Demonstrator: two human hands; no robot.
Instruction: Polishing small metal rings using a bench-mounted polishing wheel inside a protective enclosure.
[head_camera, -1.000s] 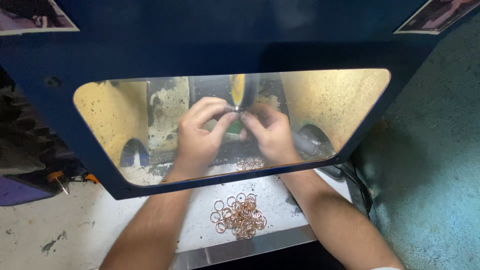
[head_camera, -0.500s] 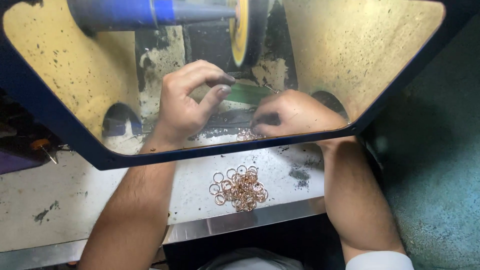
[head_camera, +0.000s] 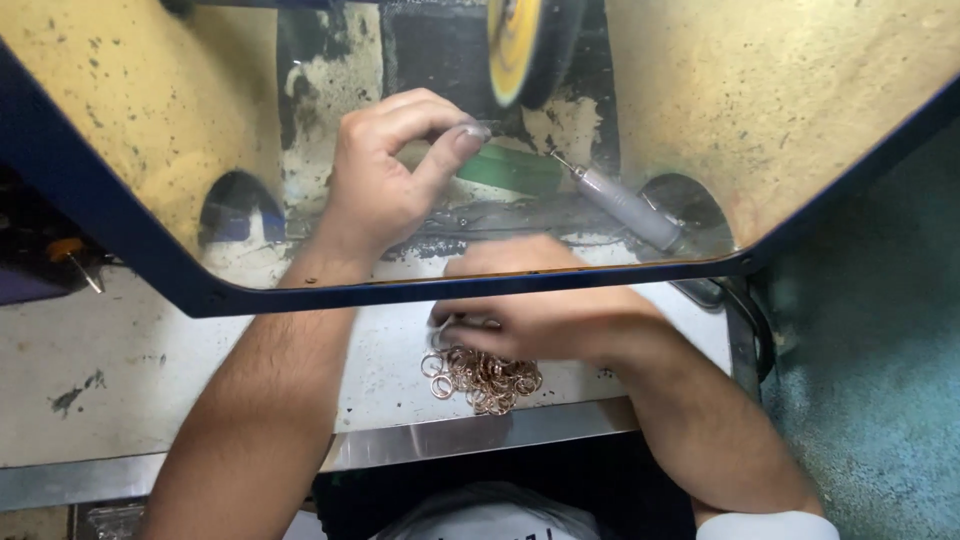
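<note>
Rings: a loose heap of small copper-coloured metal rings (head_camera: 485, 375) lies on the near strip of the bench, in front of the transparent guard and touching the right hand.
Stage of work: judging by the heap, most rings wait outside the guard; no separate pile of finished pieces shows, so how many are done cannot be told.
Polishing hood: a dust box with stained yellowish walls (head_camera: 780, 100) takes up the upper frame, seen through a clear guard with a dark blue rim (head_camera: 560, 285).
Bench: a worn, off-white top (head_camera: 110, 370) with dark scuffs and a bare metal front edge; a teal floor or wall runs down the right side.
Buffing wheel: a yellow-faced wheel (head_camera: 528, 45) hangs at the top centre inside the hood, blurred as if spinning.
Left hand: the left hand (head_camera: 385, 175) is inside the hood just below and left of the wheel, thumb and fingers pinched narrow; what they grip is too small to see.
Right hand: the right hand (head_camera: 545, 315) is blurred, palm down over the heap, fingers curled narrow; whether it holds a ring cannot be told.
Green block: a green bar (head_camera: 510, 168), possibly compound, lies behind the left fingers.
Handpiece: a grey rotary tool (head_camera: 620, 205) rests on the hood floor, right of the block.
</note>
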